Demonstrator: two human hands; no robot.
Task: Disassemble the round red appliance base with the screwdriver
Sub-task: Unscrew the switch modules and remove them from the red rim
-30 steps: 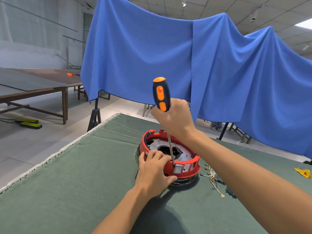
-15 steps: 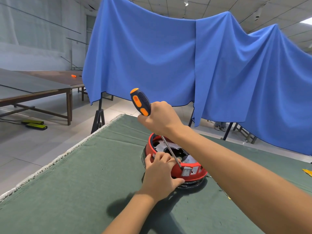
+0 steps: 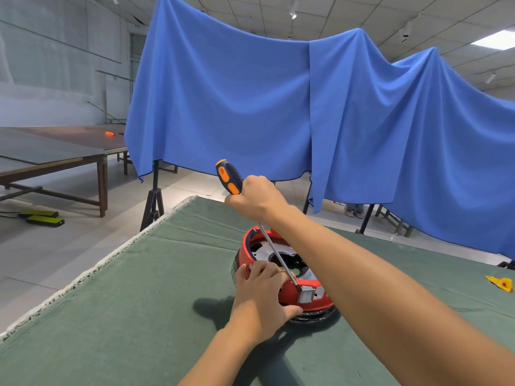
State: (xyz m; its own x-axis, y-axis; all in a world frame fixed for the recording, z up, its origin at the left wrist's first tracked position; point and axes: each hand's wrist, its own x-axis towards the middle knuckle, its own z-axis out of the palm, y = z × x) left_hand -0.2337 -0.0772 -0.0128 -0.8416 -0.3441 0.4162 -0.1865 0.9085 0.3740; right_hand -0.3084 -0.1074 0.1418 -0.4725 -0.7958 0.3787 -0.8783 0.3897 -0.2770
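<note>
Head view — red base [image 3: 289, 295] between hands

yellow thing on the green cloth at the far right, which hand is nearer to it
Right. The right hand grips the screwdriver above the red base, somewhat closer to the yellow piece. The left hand holds the base's near rim, further left.

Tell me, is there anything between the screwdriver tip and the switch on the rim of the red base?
Nothing visible. The right hand grips the screwdriver, and its shaft slants down over the red base so the tip meets the grey switch. The left hand holds the rim just beside the shaft, not under the tip.
</note>
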